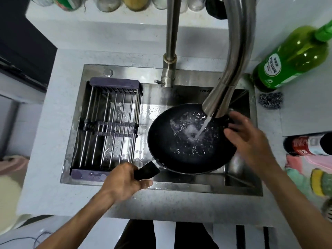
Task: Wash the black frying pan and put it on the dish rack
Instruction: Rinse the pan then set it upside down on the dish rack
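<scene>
The black frying pan (172, 150) hangs over the right half of the steel sink (179, 186), slightly tilted. Water from the faucet spout (221, 97) splashes into its middle. My left hand (124, 182) grips the pan's black handle (146, 170) at the sink's front edge. My right hand (246, 135) lies on the pan's right rim with fingers spread and loosely bent, fingertips inside the wet bowl. The dish rack (107, 126), metal bars with purple ends, spans the sink's left half and holds nothing.
A green bottle (291, 58) and a steel scourer (270, 100) sit on the counter at the right rear. Sponges (321, 182) and cloths lie at the right edge beside a red-labelled bottle (305, 145). Jars line the back ledge. The faucet's tall pipe (171, 42) rises behind the sink.
</scene>
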